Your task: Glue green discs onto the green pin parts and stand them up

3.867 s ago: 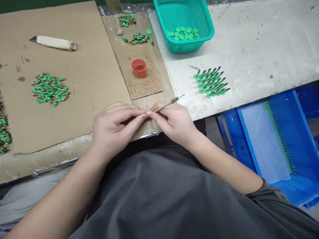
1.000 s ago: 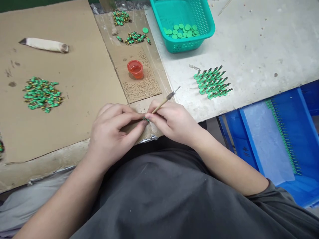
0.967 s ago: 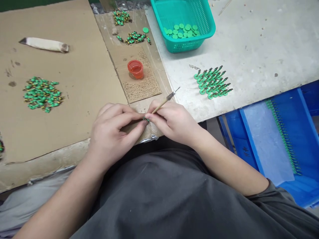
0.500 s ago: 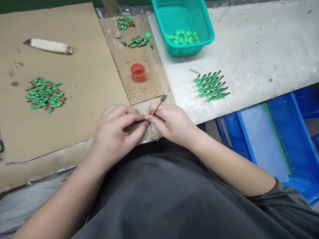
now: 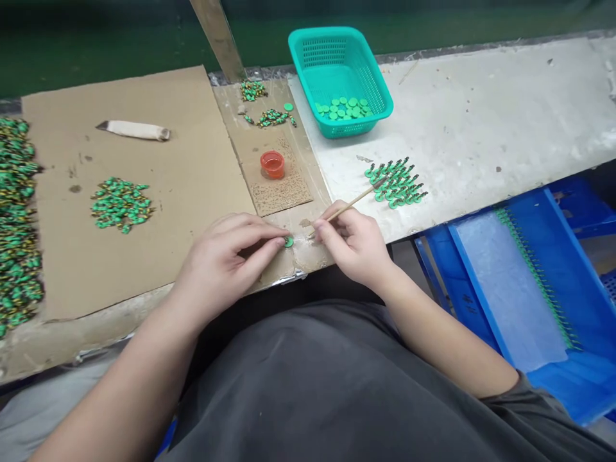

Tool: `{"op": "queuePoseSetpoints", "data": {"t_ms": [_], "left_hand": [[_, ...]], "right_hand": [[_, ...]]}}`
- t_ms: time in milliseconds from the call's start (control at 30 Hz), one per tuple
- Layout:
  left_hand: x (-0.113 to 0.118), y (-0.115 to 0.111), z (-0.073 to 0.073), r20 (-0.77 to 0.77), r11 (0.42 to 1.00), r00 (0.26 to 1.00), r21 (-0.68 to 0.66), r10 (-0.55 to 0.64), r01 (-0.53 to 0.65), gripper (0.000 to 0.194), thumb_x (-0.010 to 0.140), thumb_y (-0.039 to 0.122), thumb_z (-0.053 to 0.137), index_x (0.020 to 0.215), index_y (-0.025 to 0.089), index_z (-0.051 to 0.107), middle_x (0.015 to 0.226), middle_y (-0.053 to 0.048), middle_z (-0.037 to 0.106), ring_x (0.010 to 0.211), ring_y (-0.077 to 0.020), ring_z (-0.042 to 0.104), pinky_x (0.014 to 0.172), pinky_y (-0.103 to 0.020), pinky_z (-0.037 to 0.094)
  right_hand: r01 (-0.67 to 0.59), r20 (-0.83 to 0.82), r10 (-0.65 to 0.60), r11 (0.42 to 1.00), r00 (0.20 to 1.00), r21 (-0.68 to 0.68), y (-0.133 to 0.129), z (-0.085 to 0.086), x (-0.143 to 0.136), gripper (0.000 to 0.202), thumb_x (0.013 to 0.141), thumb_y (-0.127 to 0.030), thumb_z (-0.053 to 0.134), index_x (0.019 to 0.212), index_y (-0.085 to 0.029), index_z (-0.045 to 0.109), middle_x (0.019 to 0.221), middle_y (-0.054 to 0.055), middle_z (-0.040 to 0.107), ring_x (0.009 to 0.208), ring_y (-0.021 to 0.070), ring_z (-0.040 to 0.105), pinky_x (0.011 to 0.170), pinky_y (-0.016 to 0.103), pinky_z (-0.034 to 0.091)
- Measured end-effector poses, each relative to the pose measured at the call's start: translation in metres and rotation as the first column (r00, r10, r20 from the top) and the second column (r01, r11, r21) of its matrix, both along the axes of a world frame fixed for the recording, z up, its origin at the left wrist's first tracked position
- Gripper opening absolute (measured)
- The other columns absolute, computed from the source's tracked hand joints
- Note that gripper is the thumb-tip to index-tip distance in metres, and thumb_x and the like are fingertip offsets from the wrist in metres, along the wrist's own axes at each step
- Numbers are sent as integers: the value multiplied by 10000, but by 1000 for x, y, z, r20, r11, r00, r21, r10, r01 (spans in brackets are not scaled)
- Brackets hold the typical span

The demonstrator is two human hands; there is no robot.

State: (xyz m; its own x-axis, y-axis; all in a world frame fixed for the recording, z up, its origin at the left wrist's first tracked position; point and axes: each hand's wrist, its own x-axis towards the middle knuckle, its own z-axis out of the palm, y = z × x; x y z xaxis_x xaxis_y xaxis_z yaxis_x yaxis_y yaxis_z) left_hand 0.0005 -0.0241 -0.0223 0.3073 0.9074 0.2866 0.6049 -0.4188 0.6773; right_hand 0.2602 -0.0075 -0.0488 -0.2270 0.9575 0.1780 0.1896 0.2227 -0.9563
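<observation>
Near the table's front edge, my left hand [image 5: 231, 253] pinches a small green disc [image 5: 289, 242] between thumb and fingertips; whether a figure stands on it is hidden by the fingers. My right hand [image 5: 353, 244], just to the right and apart from the disc, grips a thin wooden brush [image 5: 349, 206]. Its dark end points up and right, across the view of the rows of small figures on green discs [image 5: 397, 183]. Beyond the hands, a small red cup [image 5: 273, 165] of liquid sits on speckled cardboard [image 5: 283, 196].
A teal basket [image 5: 356, 128] with several green discs stands at the back. Piles of small green-and-yellow pieces lie on cardboard [image 5: 192, 160] at left, beside a tapered whitish stick [image 5: 135, 130]. A blue bin [image 5: 572, 276] sits below the table at right.
My right hand has moved right, away from the left, and the brush now slants lower to the right. The green disc has come into sight. The camera view has tilted up.
</observation>
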Motion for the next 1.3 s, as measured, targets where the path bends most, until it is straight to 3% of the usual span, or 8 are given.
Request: {"op": "queuePoseSetpoints", "data": {"t_ms": [200,433,600,733,900,1000,1167,1300], "left_hand": [[7,2,19,137,982,983,-160,121,-98,154,1052,386,792,946,337,894,927,12,867,803,-180,786,686,-312,601],[17,0,59,257,969,962,-244,90,-25,164,1020,327,783,871,313,850,848,11,828,748,-185,755,657,-308,610],[18,3,70,260,958,960,-286,106,-28,193,1025,335,770,849,294,838,801,4,807,694,-180,721,622,-305,591],[18,7,56,229,963,968,-266,105,-41,214,1049,378,770,870,287,845,830,-5,812,726,-185,734,633,-307,586],[19,7,11,73,996,995,59,65,-69,169,1109,360,781,1022,311,917,938,-12,862,834,-182,784,787,-332,624],[18,3,-9,48,995,998,87,42,-46,121,1104,360,811,1069,348,926,972,-7,880,880,-200,791,886,-366,628],[13,0,-13,-78,994,997,106,29,-21,182,1124,378,766,1261,347,880,1112,-38,885,1025,-256,808,1003,-423,621],[13,3,-16,-151,996,989,86,13,0,186,1106,406,760,1249,337,857,1133,-47,880,1067,-283,797,1021,-461,608]], "right_hand": [[12,23,-13,1000,1000,9,0,-1,-1,360,1170,-559,709,999,-242,722,876,17,786,729,164,777,695,281,618],[25,23,-26,999,999,41,-2,4,-3,255,1144,-407,734,947,-244,726,887,26,815,741,173,818,713,276,645],[29,28,-30,999,999,45,-2,4,-3,257,1138,-407,730,936,-247,735,877,27,817,734,183,822,709,288,659],[29,20,-30,999,999,37,-2,4,-3,237,1129,-404,741,947,-252,729,873,30,822,725,190,830,700,294,666],[39,-44,-39,999,998,-14,1,1,-2,209,1139,-412,727,1007,-249,719,893,27,830,779,191,859,728,287,691],[3,-88,-5,999,996,-32,4,0,-1,180,1134,-402,727,1054,-241,726,979,39,854,835,182,870,765,282,696],[-82,-26,81,997,996,-18,8,4,5,166,1147,-367,696,1054,-233,727,996,30,843,834,162,826,787,286,673],[-147,32,145,985,989,85,8,6,9,180,1158,-303,694,1009,-216,746,1073,54,850,879,163,815,837,295,669]]}}
